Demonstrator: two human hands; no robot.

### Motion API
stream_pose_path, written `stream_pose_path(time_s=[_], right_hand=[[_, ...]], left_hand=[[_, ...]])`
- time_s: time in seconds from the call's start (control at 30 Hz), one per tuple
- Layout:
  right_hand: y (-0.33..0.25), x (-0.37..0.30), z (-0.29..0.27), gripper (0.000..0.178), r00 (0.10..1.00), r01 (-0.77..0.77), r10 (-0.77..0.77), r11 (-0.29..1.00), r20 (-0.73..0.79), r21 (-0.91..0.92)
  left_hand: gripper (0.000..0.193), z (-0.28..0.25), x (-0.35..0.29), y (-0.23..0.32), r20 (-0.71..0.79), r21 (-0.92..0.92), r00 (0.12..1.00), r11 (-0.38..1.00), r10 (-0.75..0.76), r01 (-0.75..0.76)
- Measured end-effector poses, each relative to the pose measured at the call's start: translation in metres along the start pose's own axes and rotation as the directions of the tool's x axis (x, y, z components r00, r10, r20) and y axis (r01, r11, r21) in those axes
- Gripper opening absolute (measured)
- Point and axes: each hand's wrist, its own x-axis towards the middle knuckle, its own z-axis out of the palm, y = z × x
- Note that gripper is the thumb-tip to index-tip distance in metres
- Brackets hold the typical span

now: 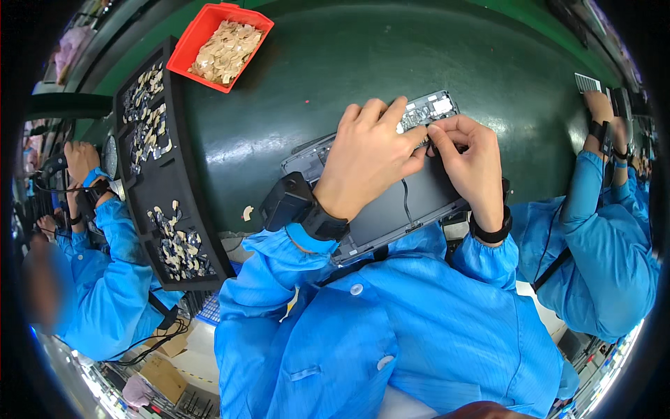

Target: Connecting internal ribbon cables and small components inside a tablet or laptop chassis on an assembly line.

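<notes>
A grey, open electronic device casing (pixel 380 202) lies tilted on the green table in front of me. A circuit board (pixel 429 108) with white and silver parts shows along its far end. Down the dark inner face runs a thin black cable (pixel 406 202). My left hand (pixel 366 157) arches over the casing, thumb and index finger drawn together by the board. Closed in a pinch, my right hand (pixel 471 157) meets the left fingertips there. Something small and dark shows between the hands; the fingers mostly hide it. Both wrists wear black bands.
To the left stands a black compartment tray (pixel 157 188) with piles of small dark and cream pieces. A red bin (pixel 183 52) of cream flakes sits at the far left. One loose flake (pixel 248 213) lies beside the tray. Co-workers in blue sit close on both sides.
</notes>
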Motion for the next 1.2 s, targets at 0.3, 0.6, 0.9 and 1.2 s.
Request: stream_pose_path(time_s=[0.3,0.6,0.9,1.2], right_hand=[[-0.02,-0.011,-0.005,0.018,0.954,0.092,-0.157,0.964,-0.256,-0.25],[0.013,-0.012,-0.031,0.022,0.999,-0.035,0.042,0.973,-0.028,0.229],[0.019,-0.01,-0.034,0.023,0.99,-0.122,0.141,0.887,-0.009,0.446],[0.052,-0.007,-0.05,0.022,0.953,0.032,0.019,0.986,-0.301,0.161]], left_hand=[[0.031,-0.006,-0.002,-0.004,0.026,-0.068,1.0,0.998,0.0,0.001],[0.03,-0.015,0.004,0.003,0.093,-0.07,0.996,0.997,-0.015,0.021],[0.016,0.007,0.024,0.027,0.073,-0.347,0.996,0.938,0.056,-0.027],[0.016,0.013,0.03,0.025,0.109,-0.322,0.978,0.937,0.176,-0.132]])
